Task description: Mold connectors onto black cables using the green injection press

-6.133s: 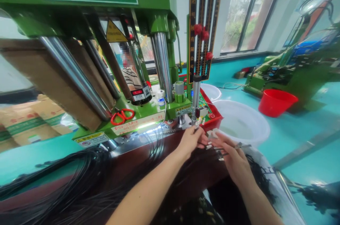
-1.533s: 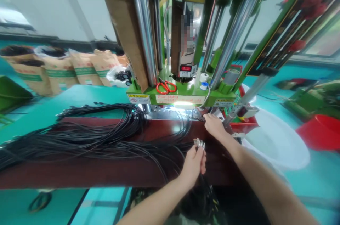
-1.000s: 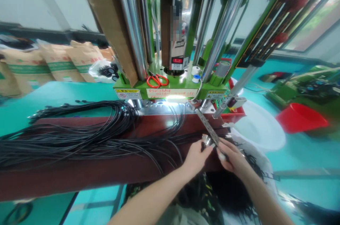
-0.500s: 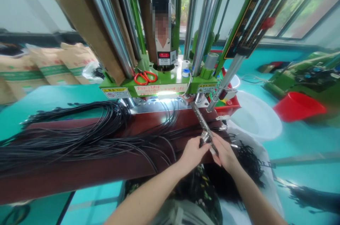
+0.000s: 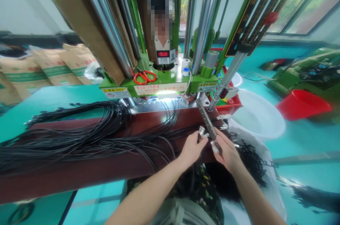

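Note:
My left hand is closed on a cable connector with a shiny metal end and a dark body. Just to its right, my right hand grips the near end of a long, narrow metal bar with small fittings along it. The bar slants away over the brown work surface, its far end close to the green moulding press. A small pale piece shows by the right thumb; its kind is unclear. Black cables lie in a thick bundle to the left.
Red-handled scissors lie on the press. A white sack of black parts sits to my right. Beyond are a pale basin, a red bucket and a red tray. Paper sacks stand at left.
My hands have drawn apart: the connector in the left hand is now separate from the bar. The bar's far end has swung slightly right, away from the block under the press.

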### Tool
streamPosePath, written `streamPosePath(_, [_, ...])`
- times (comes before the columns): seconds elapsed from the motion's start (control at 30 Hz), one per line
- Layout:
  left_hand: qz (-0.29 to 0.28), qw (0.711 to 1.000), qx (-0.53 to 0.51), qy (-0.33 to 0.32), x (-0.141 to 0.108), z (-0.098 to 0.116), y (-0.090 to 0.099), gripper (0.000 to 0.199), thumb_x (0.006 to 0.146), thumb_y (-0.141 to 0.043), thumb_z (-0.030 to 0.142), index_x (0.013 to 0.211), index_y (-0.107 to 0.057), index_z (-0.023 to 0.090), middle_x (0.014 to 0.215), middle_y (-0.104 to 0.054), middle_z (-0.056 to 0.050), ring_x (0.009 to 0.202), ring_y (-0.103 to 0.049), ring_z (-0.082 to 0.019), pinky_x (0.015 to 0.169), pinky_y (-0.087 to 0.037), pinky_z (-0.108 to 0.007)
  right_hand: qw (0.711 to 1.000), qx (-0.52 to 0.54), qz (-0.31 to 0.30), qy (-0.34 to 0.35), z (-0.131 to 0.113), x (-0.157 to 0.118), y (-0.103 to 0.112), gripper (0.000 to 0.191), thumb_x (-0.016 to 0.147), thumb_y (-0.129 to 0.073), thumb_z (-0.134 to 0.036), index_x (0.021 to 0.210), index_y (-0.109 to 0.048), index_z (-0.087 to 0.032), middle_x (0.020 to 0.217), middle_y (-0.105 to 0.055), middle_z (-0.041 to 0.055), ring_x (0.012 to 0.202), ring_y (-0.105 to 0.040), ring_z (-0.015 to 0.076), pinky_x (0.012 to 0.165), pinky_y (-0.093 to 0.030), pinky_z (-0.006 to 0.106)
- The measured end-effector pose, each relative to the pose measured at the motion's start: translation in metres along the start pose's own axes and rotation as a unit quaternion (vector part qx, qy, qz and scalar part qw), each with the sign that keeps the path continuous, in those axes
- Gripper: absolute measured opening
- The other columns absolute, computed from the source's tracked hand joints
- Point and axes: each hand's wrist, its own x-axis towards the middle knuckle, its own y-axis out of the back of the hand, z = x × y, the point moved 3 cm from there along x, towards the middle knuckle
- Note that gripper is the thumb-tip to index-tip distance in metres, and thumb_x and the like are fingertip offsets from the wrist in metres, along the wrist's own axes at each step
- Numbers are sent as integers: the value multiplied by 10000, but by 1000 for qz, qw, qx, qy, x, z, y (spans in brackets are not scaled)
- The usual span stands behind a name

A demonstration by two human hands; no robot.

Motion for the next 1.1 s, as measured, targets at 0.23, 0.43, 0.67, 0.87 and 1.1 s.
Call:
streamPosePath(0.23, [-32,998,32,-31,3,-2,0,235,676,-575,319,570,-447,152,520,-414,56,502,-357,-68,512,-293,-201,999,-41,-8,-2,-3,-3,-3,667,742,-579,-478,1305,-383,-181,436,-431,-72,284,-261,31,257,-176,127])
streamPosePath(0.43, [-40,999,6,-10,1,-6,1,224,674,-584,326,588,-471,153,499,-399,63,483,-353,-66,497,-293,-197,998,-59,-12,-2,-2,-3,-1,654,737,-581,-478,1294,-410,-179,427,-418,-69,286,-263,35,258,-188,135])
streamPosePath(0.67, [-27,999,14,-15,2,-4,1,228,661,-590,311,568,-460,149,508,-412,57,492,-356,-66,501,-291,-198,997,-79,6,-1,2,-4,0,618,735,-578,-499,1271,-439,-225,515,-471,-43,336,-304,45,283,-213,142])
streamPosePath(0.87, [-23,999,29,-39,-2,-2,4,259,682,-581,329,556,-438,152,511,-416,56,491,-360,-64,499,-293,-197,992,-123,-7,24,6,-4,-2,632,721,-592,-498,1276,-442,-234,567,-489,-27,432,-407,88,327,-312,169])
streamPosePath(1.1, [76,984,-163,21,-2,-1,10,312,794,-390,518,818,-417,209,473,-291,108,351,-235,-46,369,-217,-170,997,-48,54,-28,-3,-5,-2,539,701,-614,-481,1198,-507,-303,577,-506,-34,368,-333,50,295,-241,141])
